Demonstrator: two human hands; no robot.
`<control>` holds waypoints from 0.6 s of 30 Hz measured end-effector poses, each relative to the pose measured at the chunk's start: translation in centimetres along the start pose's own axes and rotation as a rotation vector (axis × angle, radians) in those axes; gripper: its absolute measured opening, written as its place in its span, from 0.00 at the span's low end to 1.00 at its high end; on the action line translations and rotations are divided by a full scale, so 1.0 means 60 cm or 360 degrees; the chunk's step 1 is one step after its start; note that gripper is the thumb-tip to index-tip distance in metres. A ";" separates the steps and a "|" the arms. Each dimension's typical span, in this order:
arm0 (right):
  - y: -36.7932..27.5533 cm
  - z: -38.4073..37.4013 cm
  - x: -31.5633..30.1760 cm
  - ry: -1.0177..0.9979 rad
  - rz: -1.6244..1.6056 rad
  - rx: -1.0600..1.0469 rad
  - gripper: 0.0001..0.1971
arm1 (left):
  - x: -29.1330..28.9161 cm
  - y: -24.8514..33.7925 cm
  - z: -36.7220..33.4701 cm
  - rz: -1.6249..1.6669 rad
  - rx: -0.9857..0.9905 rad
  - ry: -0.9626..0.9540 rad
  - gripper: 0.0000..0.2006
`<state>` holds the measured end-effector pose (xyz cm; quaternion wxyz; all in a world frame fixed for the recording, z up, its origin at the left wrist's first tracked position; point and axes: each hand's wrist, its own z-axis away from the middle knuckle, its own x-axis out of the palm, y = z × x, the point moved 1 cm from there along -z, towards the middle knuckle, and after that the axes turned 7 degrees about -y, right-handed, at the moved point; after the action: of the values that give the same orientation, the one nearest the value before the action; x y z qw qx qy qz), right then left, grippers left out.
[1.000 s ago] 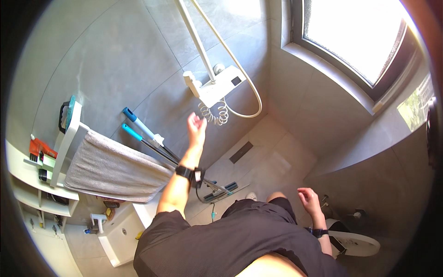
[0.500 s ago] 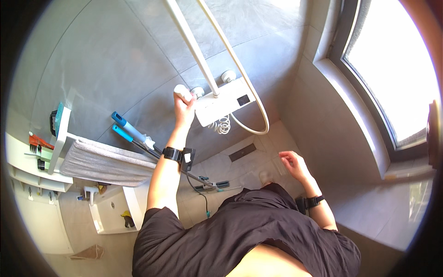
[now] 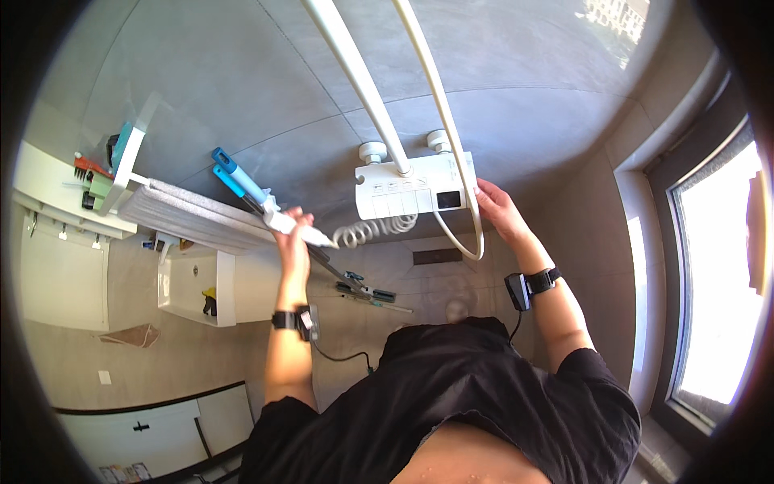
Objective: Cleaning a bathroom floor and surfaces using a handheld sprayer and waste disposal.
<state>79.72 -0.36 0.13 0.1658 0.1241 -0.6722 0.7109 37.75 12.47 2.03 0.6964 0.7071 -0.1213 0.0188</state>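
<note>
My left hand [image 3: 292, 228] is closed around a white hand sprayer [image 3: 305, 231], held off the wall to the left of the shower mixer. A white coiled hose [image 3: 371, 230] runs from the sprayer up to the mixer's underside. The white shower mixer box [image 3: 407, 187] is fixed to the grey tiled wall under the white riser pipe [image 3: 361, 81]. My right hand [image 3: 493, 208] grips the mixer's right end, beside the loop of the smooth white shower hose [image 3: 477, 234]. Both wrists carry black bands.
Two mops with blue handles [image 3: 232, 177] lean on the wall behind my left hand. A grey towel [image 3: 197, 219] hangs on a white rack, with a cluttered shelf [image 3: 56, 198] and a white basin [image 3: 193, 278] to the left. A floor drain [image 3: 438, 256] lies below; a bright window [image 3: 717, 266] is right.
My left hand took the sprayer off the mixer's left end and drew it down and left, stretching the coiled hose. My right hand rose from my side to the mixer's right end.
</note>
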 end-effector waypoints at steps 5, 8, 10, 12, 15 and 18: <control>0.009 -0.007 -0.010 -0.0192 -0.0154 0.0020 0.23 | -0.001 -0.104 0.124 0.0550 -0.0319 0.0116 0.12; 0.021 -0.018 -0.022 -0.0198 0.0034 0.0028 0.24 | 0.016 -0.137 0.136 0.0956 -0.0474 0.0155 0.11; 0.038 -0.026 -0.034 -0.0088 0.0359 0.0046 0.24 | 0.029 -0.155 0.134 0.1010 -0.0541 0.0137 0.11; 0.046 -0.035 -0.041 -0.0068 0.0442 0.0048 0.24 | 0.054 -0.145 0.131 0.1004 -0.0562 0.0057 0.11; 0.062 -0.044 -0.048 0.0026 0.0637 -0.0036 0.24 | 0.071 -0.134 0.131 0.0941 -0.0464 -0.0089 0.10; 0.074 -0.052 -0.057 0.0125 0.0818 -0.0008 0.23 | 0.071 -0.128 0.118 0.0701 -0.0245 -0.0124 0.23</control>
<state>81.21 2.33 -5.48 0.0061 -0.0790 -0.6765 0.7322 42.41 4.86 -4.85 0.7221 0.6086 -0.3006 0.1335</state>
